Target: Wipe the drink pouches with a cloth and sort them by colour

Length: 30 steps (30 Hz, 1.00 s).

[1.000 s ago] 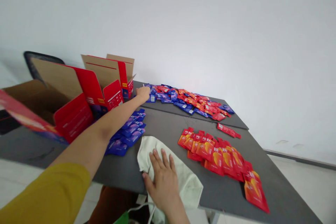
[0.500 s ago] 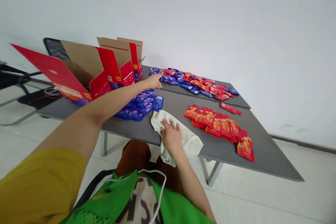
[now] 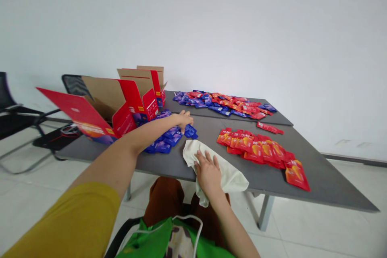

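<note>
In the centre of the frame, the bare left hand (image 3: 184, 120) touches a flat blue plastic pouch (image 3: 191, 132); below, the bare right hand (image 3: 209, 172) rests on whitish cloth (image 3: 233, 176). Open red cardboard boxes (image 3: 123, 119) stand at left.

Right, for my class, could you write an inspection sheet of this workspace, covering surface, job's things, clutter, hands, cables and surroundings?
Surface: grey table, flat.
Job's things: blue sachets overlapping at left; red sachets overlapping at right; pale cloth between.
Clutter: mixed sachet pile behind; stray red sachet; open cartons at left.
Hands: left hand at a blue sachet, grip unclear; right hand flat on the cloth.
Cables: coiled cable at far left.
Surroundings: white wall, tiled floor, black chairs.
</note>
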Tool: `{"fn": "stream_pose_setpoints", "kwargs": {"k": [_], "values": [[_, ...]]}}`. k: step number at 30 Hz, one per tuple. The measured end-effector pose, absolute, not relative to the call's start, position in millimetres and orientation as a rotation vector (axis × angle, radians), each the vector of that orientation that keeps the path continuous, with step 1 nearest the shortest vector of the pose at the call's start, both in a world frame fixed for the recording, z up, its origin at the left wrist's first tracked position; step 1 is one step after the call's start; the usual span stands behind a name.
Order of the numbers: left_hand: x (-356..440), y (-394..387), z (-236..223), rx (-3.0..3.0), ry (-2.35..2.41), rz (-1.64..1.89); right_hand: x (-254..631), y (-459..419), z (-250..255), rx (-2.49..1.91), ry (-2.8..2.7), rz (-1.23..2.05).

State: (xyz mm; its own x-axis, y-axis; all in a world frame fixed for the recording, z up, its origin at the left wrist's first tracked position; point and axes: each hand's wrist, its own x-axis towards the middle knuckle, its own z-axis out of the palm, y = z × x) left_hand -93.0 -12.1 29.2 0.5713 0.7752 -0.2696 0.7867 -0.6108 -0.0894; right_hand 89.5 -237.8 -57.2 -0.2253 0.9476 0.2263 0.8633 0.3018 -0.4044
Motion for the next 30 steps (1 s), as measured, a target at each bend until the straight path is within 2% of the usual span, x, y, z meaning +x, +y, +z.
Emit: {"fn": "stream_pose_setpoints", "kwargs": {"k": [3,7,13,17,23,27,30], "values": [[-93,-4,38,2.766,1.386,-0.434,88,-241,-57,-1.641,-2.133,0.271],[-99,-20,44,2.84,1.311,-0.133,89,-245,-49,-1.688,-2.093,0.242],[-93,-109,44,2.811,1.591,0.2,120,-253,-16,-1.742,-1.968,0.463],[-63,-178,18,2.649,2.06,0.325,142,-253,3,-1.569,-1.7,0.431],[-32,-225,-29,2.452,2.191,0.335,138,-231,10,-1.468,-1.437,0.276],[-39,-240,-42,2.369,2.184,0.495,128,-216,3,-1.556,-1.594,0.259],[-50,-258,-52,2.352,2.152,0.523,117,-214,-6,-1.418,-1.943,0.289]]}}
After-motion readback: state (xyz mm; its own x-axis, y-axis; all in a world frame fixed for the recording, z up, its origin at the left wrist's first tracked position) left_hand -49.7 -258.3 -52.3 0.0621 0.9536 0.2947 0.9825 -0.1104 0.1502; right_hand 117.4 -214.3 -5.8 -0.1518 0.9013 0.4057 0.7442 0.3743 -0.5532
